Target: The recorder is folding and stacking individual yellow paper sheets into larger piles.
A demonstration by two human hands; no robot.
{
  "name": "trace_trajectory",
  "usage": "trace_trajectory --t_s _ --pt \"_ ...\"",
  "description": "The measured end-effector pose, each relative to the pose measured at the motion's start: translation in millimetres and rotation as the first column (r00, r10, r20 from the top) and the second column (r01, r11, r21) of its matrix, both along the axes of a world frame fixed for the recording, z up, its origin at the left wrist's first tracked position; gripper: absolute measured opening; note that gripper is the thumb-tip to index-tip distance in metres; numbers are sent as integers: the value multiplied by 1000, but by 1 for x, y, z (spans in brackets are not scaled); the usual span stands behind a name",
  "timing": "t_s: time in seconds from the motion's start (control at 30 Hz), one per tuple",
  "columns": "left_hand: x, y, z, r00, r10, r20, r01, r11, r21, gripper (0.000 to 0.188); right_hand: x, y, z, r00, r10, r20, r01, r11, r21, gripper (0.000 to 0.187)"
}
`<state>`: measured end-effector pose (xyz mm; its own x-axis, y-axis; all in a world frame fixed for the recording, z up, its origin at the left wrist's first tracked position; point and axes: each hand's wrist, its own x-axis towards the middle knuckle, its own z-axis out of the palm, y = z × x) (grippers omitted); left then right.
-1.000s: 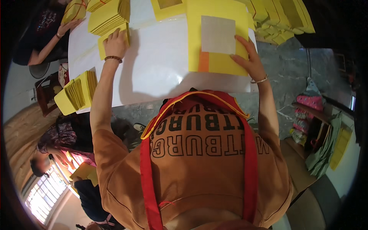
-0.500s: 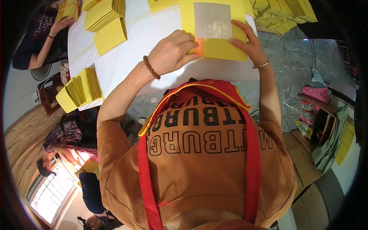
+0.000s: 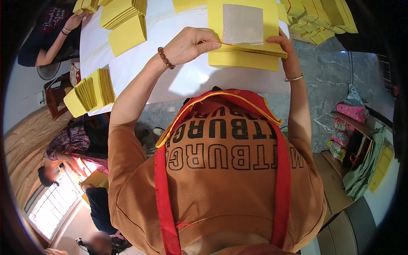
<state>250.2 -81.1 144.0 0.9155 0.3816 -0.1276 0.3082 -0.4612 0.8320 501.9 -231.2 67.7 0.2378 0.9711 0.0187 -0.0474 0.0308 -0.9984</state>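
At the table's near edge lies a stack of yellow paper sheets (image 3: 244, 61), with a silver square (image 3: 243, 25) on the top sheet. Several layers stand raised in a ridge across it, below the silver square. My left hand (image 3: 189, 44), wearing a brown bead bracelet, pinches the ridge's left end between thumb and fingers; a sliver of orange shows there. At the other end, my right hand (image 3: 290, 55) grips the right edge with curled fingers. Part of that hand is hidden behind the paper.
Fanned yellow paper bundles (image 3: 123, 15) and another bundle (image 3: 91, 91) rest on the white table (image 3: 170, 89) at left. Tied yellow packets (image 3: 318, 19) are heaped at the far right. A co-worker's hand (image 3: 74, 21) holds yellow packets at the upper left; other people sit lower left.
The sheets lay flat with an orange patch at their left; now several layers are lifted into a ridge. My left hand has shifted upward slightly, and my right hand has curled at the paper's edge.
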Motion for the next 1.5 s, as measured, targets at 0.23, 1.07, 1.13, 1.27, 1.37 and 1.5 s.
trace_trajectory --t_s 0.23,1.07,1.13,1.27,1.37,1.5 --pt "0 3 -2 999 -25 36 28 997 -78 24 3 1 -4 997 -10 72 13 999 -37 47" --pt "-2 -3 -9 995 96 37 -93 991 -94 18 13 -5 -10 989 112 93 -109 993 -41 42" --pt "-1 -10 -7 992 42 120 -52 995 88 17 11 -4 -12 991 106 78 -106 994 -7 40" --pt "-5 -18 -5 953 -165 254 41 901 432 16 9 -4 -10 993 100 63 -102 994 27 41" --pt "-8 -15 -7 962 -143 235 40 919 393 15 12 -4 -11 987 132 94 -139 988 71 45" --pt "-7 -12 -5 984 -66 165 13 952 306 17 12 -4 -10 984 123 125 -129 991 43 48"
